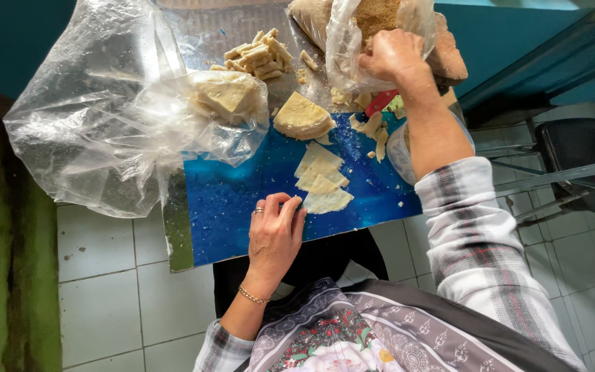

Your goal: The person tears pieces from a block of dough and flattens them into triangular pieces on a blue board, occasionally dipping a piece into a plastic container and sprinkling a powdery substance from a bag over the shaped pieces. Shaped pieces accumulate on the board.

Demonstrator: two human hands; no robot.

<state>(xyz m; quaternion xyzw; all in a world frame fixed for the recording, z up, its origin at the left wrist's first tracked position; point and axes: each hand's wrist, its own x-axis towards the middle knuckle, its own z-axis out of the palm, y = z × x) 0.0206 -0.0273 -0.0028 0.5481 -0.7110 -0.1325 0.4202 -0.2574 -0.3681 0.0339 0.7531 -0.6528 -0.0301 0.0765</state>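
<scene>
My left hand [275,231] rests on the blue board [228,207], fingertips touching the nearest of several thin pale triangular wrappers [324,180] laid in a row. My right hand [392,55] reaches into a clear plastic bag [342,41] holding brown crumbly filling [380,14]; its fingers are curled inside the bag's mouth. A stack of pale wrappers [302,116] sits on the board between the two hands.
A large clear bag [105,117] with more wrappers [225,96] lies at the left. Cut pale strips [256,54] are piled at the far side. Small scraps [373,127] and a red-handled tool [380,103] lie by the right wrist. A dark chair [576,148] stands at right on the tiled floor.
</scene>
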